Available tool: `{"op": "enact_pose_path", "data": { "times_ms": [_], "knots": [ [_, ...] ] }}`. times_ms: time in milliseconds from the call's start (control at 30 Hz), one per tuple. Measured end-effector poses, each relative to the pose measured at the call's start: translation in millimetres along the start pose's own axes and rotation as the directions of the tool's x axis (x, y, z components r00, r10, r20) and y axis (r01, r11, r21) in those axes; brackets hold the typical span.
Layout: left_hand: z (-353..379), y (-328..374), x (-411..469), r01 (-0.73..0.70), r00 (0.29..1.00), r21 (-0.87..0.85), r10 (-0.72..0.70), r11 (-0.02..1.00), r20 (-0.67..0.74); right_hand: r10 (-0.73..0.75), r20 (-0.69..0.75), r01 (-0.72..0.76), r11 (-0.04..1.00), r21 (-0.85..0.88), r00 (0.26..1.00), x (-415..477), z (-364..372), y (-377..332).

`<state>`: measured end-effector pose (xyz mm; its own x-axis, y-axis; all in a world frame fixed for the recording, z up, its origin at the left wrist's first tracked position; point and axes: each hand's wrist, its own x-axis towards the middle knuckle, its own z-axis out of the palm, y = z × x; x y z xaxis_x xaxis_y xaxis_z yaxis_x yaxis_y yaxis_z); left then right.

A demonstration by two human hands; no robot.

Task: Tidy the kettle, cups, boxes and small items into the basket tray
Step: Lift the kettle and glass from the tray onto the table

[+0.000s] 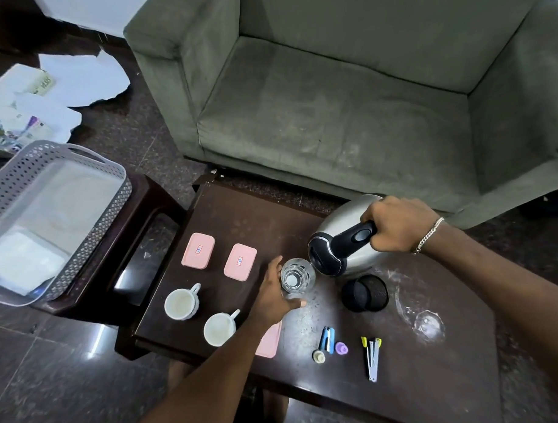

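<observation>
Right hand (395, 224) grips tilted kettle (345, 240); left hand (274, 293) cups glass (297, 275). Steady glass; pour slowly.

The dark wooden table (239, 212) carries two pink lidded boxes (198, 251) (240, 262), two white cups (181, 303) (219, 328), a drinking glass (297, 276), a black mesh cup (364, 293) and a stapler (372, 358).

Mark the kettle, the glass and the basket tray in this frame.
kettle (361, 259): head view, steel body below the handle.
glass (297, 275): head view, open top.
basket tray (112, 198): head view, perforated right wall.
</observation>
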<state>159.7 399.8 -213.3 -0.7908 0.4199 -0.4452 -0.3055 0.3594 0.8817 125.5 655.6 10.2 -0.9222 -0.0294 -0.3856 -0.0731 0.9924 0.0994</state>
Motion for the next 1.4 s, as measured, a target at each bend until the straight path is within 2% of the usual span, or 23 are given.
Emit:
{"op": "enact_pose_path", "data": {
  "times_ms": [433, 700, 1400],
  "knots": [
    [0, -1, 0, 0.004, 0.999, -0.059, -0.001, 0.998, 0.039, -0.038, -0.091, 0.022, 0.985, -0.172, 0.995, -8, -4, -11],
    [1, -2, -1, -0.025, 0.999, -0.02, 0.026, 0.999, 0.043, -0.044, -0.127, 0.014, 0.972, -0.234, 0.991, -14, -11, -13],
    [1, 3, -1, -0.065, 0.998, 0.025, 0.064, 0.998, 0.026, -0.049, -0.157, 0.007, 0.966, -0.259, 0.986, -25, -19, -12]
  ]
}}
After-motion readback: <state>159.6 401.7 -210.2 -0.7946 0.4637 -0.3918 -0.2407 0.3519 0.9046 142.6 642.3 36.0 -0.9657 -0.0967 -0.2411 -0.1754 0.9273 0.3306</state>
